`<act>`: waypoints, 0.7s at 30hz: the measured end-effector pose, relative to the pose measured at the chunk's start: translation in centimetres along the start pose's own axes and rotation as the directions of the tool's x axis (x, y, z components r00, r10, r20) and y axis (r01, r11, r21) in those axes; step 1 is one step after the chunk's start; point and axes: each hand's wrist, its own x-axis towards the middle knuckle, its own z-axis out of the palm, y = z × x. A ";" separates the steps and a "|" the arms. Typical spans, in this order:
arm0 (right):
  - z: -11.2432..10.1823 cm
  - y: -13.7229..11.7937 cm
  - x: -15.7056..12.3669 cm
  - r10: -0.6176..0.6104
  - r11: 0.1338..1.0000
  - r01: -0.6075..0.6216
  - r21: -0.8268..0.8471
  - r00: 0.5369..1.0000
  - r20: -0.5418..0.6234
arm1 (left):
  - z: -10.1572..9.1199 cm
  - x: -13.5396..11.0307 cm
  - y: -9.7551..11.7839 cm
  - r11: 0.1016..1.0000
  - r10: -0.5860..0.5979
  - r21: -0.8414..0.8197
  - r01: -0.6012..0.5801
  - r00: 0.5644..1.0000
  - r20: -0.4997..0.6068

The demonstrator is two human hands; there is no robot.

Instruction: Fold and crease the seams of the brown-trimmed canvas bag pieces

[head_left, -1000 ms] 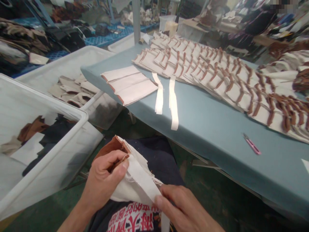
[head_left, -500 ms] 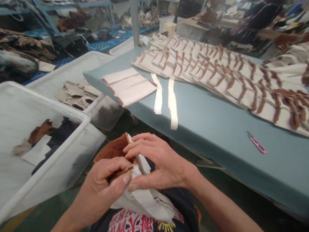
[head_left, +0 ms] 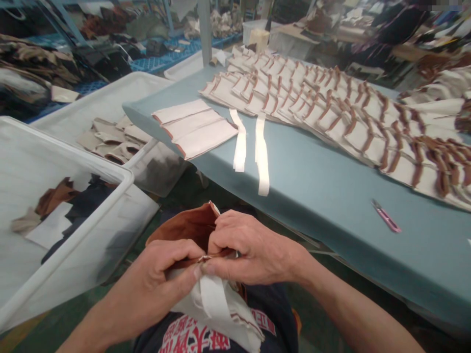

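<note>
A sewn fabric piece [head_left: 189,218], rust-brown on one face and off-white on the other, is held over my lap. My left hand [head_left: 169,274] pinches its folded edge between thumb and fingers. Close beside it, my right hand [head_left: 246,247] grips the same edge, fingers curled and thumb pressed on top. From under my thumbs a white strip [head_left: 215,296] hangs down over the off-white side. What lies inside the fold is hidden by my fingers.
On the blue-green table [head_left: 312,181] lie two white strips [head_left: 262,157], a flat off-white panel stack [head_left: 195,127], pink thread snips [head_left: 385,215] and overlapping rows of brown-edged pieces [head_left: 342,113]. White bins [head_left: 128,179] with fabric scraps stand at the left.
My right hand has drawn its spread fingers in and now pinches the edge right beside my left thumb. The brown face has opened out more, and the view has shifted slightly.
</note>
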 end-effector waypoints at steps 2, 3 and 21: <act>0.2 0.5 -0.5 0.036 0.999 -0.036 0.000 0.999 0.000 | 0.0 0.3 -0.2 0.999 0.003 0.038 -0.003 1.000 -0.004; 0.3 0.8 -0.7 0.051 0.999 -0.051 -0.007 0.999 0.003 | 0.0 0.4 -0.4 0.998 0.010 0.056 -0.009 1.000 -0.001; 0.6 0.4 -1.7 0.234 0.971 -0.232 -0.064 0.972 0.023 | -0.3 0.6 -1.5 0.964 0.164 0.198 -0.177 0.983 0.081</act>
